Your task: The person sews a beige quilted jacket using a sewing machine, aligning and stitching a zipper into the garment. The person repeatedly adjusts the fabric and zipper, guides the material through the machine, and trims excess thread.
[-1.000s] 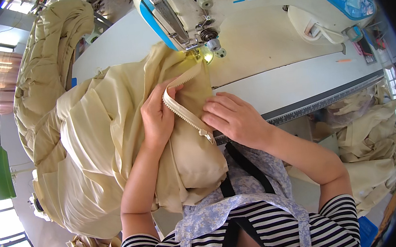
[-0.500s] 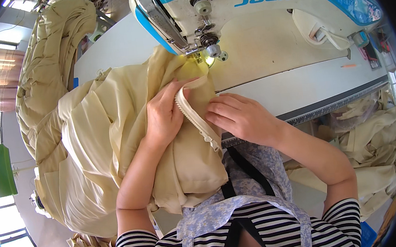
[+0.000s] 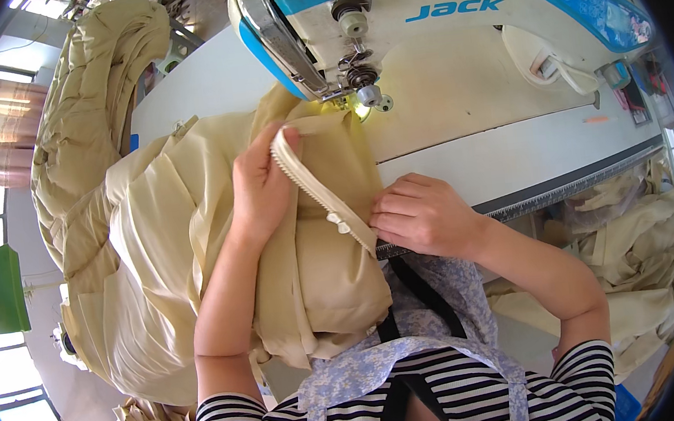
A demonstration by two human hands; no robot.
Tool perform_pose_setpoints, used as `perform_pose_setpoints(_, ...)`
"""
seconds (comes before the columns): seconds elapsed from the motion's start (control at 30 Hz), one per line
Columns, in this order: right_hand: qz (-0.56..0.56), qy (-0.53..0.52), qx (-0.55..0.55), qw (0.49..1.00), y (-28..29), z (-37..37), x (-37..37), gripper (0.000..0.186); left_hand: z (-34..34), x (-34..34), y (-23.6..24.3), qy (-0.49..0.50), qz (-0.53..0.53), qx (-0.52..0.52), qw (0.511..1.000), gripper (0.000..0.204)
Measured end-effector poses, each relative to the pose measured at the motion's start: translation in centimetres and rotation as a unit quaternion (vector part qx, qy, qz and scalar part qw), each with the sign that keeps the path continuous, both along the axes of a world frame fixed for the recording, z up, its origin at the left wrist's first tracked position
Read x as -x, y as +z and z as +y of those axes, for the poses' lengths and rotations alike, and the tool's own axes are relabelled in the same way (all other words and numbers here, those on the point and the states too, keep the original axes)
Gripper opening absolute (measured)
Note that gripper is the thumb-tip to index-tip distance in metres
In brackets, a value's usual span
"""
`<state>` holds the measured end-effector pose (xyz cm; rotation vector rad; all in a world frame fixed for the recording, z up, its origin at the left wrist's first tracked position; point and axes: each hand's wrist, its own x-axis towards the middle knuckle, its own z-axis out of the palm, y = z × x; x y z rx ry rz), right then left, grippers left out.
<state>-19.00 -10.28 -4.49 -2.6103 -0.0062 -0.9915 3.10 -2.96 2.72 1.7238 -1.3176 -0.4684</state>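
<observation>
A cream zipper (image 3: 311, 187) runs slantwise between my hands, its pull partway along the teeth. My left hand (image 3: 262, 184) is closed on the zipper's upper end, thumb on top. Lower right, my right hand (image 3: 417, 217) is closed, its fingertips pinching the edge of the beige fabric (image 3: 164, 204) by the zipper's lower end. Exactly what lies under those fingertips is hidden. The fabric spreads in folds to the left and hangs over the table's front edge. Its far corner lies beneath the lit needle area of a white and blue sewing machine (image 3: 425, 37).
A ruler strip (image 3: 572, 183) lines the table's front edge. Quilted beige cloth (image 3: 87, 97) is heaped at the far left. More beige pieces (image 3: 637, 253) lie below the table at right. A green box-shaped thing (image 3: 1, 289) stands at the left, near windows.
My left hand has moved slightly left and up, drawing the zipper straighter. My right hand has shifted down and a little right along the fabric's edge.
</observation>
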Motion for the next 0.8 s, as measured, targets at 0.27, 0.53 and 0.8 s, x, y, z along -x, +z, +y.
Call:
perform_pose_setpoints(0.27, 0.001, 0.025, -0.026, 0.999, 0.1, 1.0, 0.5, 0.010, -0.3, 2.0, -0.4, -0.212, -0.308, 0.065, 0.925, 0.018)
perform_pose_setpoints(0.53, 0.022, 0.072, -0.057, 0.996, 0.5, 0.1, 1.2, 0.015, -0.5, 1.7, -1.8, -0.254, -0.383, 0.091, 0.883, 0.015)
perform_pose_setpoints(0.8, 0.021, 0.072, -0.056, 0.996, 0.8, 0.2, 1.2, 0.014, -1.1, 1.1, -2.8, -0.272, -0.374, 0.124, 0.878, 0.014)
